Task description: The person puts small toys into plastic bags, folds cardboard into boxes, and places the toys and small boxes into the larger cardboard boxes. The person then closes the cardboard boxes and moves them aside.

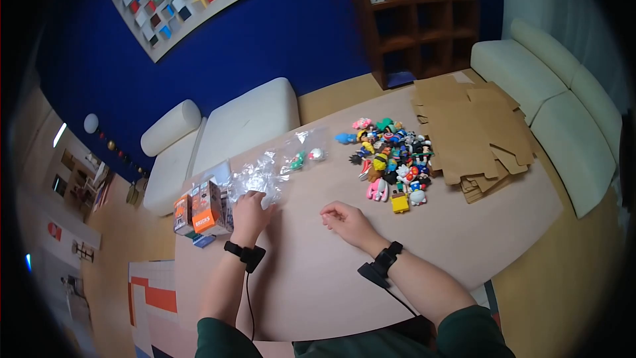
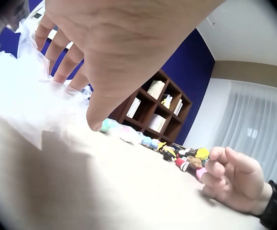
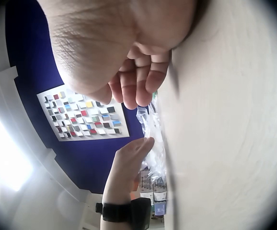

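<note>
At the left of the table my left hand [image 1: 250,215] reaches over a heap of crumpled clear plastic bags [image 1: 257,176]. Seen from the left wrist, its fingers [image 2: 58,50] extend down onto the shiny plastic [image 2: 23,96], spread slightly apart. My right hand [image 1: 350,223] rests near the table's middle, its fingers loosely bent and nothing in them; the right wrist view shows the same relaxed fingers [image 3: 141,84]. Beyond the heap, another clear bag lies with a green toy figure [image 1: 297,160] and a white and red one [image 1: 316,154].
Orange and grey toy-brick boxes [image 1: 207,211] stand left of my left hand. A pile of colourful toy figures [image 1: 394,159] covers the table's far right-centre. Flattened brown cardboard [image 1: 474,132] is stacked at the right edge. White sofas [image 1: 248,113] and a wooden bookshelf [image 1: 417,20] stand beyond.
</note>
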Available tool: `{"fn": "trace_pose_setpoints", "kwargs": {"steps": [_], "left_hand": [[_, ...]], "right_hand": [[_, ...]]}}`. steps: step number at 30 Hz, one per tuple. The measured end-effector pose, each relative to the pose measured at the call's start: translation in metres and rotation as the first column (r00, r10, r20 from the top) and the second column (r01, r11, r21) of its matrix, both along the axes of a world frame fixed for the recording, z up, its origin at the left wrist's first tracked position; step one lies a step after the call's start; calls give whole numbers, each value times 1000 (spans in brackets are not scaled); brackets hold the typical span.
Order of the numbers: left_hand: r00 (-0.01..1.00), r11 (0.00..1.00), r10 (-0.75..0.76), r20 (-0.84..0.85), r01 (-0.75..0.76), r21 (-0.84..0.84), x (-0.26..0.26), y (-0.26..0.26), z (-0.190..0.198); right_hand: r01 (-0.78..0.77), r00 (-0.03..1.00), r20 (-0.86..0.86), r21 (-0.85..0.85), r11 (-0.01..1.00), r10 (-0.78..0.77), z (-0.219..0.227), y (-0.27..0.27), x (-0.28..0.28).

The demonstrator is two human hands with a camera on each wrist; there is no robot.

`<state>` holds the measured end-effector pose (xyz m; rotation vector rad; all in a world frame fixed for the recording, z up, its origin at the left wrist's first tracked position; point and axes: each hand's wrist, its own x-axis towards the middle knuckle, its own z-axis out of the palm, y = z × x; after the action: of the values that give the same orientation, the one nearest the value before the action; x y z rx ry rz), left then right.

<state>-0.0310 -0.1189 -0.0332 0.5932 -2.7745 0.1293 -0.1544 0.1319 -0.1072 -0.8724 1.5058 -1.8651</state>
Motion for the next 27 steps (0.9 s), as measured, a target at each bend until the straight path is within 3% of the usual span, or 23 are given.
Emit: {"fn": "trace_pose_setpoints", "kwargs": {"steps": [4,8,10,13,14,16,17,20,24,26,27], "left_hand": [[994,995,48,-95,-40,87,3,-5,-7],[990,999,20,-138,-15,38,1,-4,1],[981,994,19,-193,2,111,0,2,10],[958,994,83,-276,-62,86,-9,-4,4],[957,994,90,-275,-68,85,-10,-9,2],[986,996,-8,-166,-6,-86,-15,-18,0],[997,999,29,-74,-32,-44,-16,-20,0],[997,997,70,-45,-71,-35,-22,-30,-6],[982,999,44,-183,-49,-20,-22,-26,11],[917,961,-22,-397,129,246,-15,-5,31],[939,840,74,-336,122,528,-10,11,40]], "right_hand": [[-15,1000,-12,-9,1000,15,1,1,1],[-22,1000,-13,-5,1000,21,1,2,1],[-24,1000,6,26,999,24,1,2,1],[-9,1000,-5,15,1000,9,5,4,3],[-16,1000,-4,15,1000,16,3,4,3],[-30,1000,7,14,999,30,0,2,2],[-32,999,6,14,999,32,-1,1,2],[-28,1000,14,-20,999,28,1,3,1],[-35,999,27,13,999,35,-1,5,1],[-50,998,31,2,999,50,-4,2,0],[3,1000,-28,-34,999,-4,-6,0,0]]}}
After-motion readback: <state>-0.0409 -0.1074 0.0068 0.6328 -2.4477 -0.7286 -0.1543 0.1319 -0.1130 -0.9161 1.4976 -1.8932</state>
